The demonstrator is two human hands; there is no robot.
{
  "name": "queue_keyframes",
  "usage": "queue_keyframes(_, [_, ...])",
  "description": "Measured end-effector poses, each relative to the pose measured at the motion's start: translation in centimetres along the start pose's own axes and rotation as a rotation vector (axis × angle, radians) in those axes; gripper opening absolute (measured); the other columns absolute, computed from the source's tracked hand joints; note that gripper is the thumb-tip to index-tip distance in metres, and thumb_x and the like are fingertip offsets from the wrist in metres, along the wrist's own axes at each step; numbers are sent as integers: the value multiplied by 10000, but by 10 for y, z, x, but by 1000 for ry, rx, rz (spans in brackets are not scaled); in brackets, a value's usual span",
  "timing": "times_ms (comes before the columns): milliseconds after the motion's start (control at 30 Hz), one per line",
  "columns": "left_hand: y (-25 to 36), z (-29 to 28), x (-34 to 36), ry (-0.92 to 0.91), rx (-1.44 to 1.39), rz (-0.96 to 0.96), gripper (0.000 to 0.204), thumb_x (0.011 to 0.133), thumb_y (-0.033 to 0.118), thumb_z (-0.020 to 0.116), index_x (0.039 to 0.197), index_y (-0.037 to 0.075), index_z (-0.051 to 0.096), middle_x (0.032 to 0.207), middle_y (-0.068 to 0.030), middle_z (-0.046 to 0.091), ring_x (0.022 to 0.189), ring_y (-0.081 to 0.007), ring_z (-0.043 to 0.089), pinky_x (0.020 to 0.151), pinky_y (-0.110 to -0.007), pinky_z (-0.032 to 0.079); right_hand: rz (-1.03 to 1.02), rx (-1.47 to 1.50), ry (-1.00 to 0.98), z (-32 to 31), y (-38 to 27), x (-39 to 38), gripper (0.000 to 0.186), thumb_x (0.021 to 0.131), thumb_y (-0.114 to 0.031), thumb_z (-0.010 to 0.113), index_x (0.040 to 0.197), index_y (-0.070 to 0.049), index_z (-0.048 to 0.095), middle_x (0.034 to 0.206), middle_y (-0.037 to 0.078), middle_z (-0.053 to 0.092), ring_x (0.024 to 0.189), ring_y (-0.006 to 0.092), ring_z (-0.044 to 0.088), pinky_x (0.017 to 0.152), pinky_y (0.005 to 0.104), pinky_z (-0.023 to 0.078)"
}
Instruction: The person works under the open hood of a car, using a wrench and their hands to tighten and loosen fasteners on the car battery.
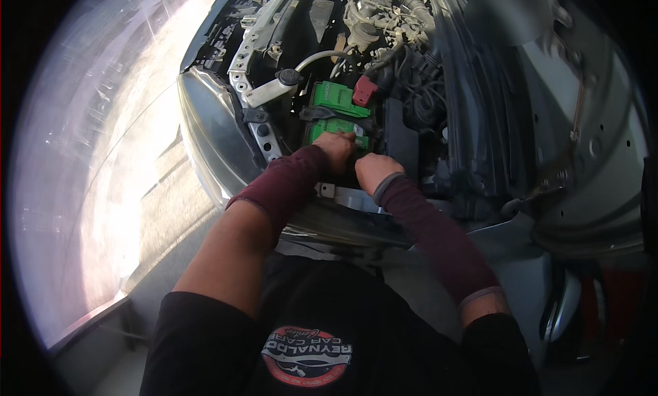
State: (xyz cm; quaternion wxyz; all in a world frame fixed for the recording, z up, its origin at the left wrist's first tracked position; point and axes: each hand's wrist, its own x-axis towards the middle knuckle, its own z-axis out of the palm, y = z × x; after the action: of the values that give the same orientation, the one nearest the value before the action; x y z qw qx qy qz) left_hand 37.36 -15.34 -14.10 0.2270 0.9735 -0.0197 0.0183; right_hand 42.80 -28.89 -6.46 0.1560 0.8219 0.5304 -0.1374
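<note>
A green-topped car battery [340, 98] sits in the engine bay, with a black hold-down bracket [337, 115] across its middle. A red terminal cover [364, 91] stands at its far right corner. My left hand [336, 150] is closed at the near end of the battery, its fingers curled and partly hidden. Close beside it on the right, my right hand [377, 172] is closed too, low by the battery's near right corner. Whatever the fingers grip is hidden by the hands themselves.
A white reservoir with a black cap [288, 77] lies left of the battery. The headlight [209, 122] and metal front crossmember [264, 137] run along the left. A black box [400, 132] stands to the right. Hoses and engine parts [367, 32] fill the far side. The fender edge [356, 224] is nearest me.
</note>
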Motion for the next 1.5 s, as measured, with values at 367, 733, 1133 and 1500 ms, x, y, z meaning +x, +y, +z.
queue_keyframes(367, [-5,14,10,42,-13,-5,252,693,204,604,906,71,631,986,-121,562,962,-314,570,810,-411,475,41,101,37,0,18,-7,181,771,-106,522,792,-5,671,864,229,643,794,351,655,686,417,538])
queue_keyframes(733, [-1,3,4,-15,22,-26,276,708,231,622,940,83,638,1009,-112,564,975,-324,566,834,-421,466,-24,526,-90,48,74,7,236,863,-251,553,937,-53,658,896,188,639,900,350,604,792,429,459])
queue_keyframes(1133, [-6,10,5,42,-54,-8,297,683,252,650,932,92,648,1029,-128,568,996,-311,562,827,-415,473,205,-44,5,3,-33,14,207,821,-141,516,861,-42,693,889,187,660,849,318,656,722,392,537])
queue_keyframes(1500, [10,-7,3,17,-29,-5,277,691,238,621,919,82,634,1015,-118,566,978,-321,566,801,-423,482,130,-20,62,0,-16,9,218,818,-174,550,850,0,676,881,194,656,847,368,638,762,428,519])
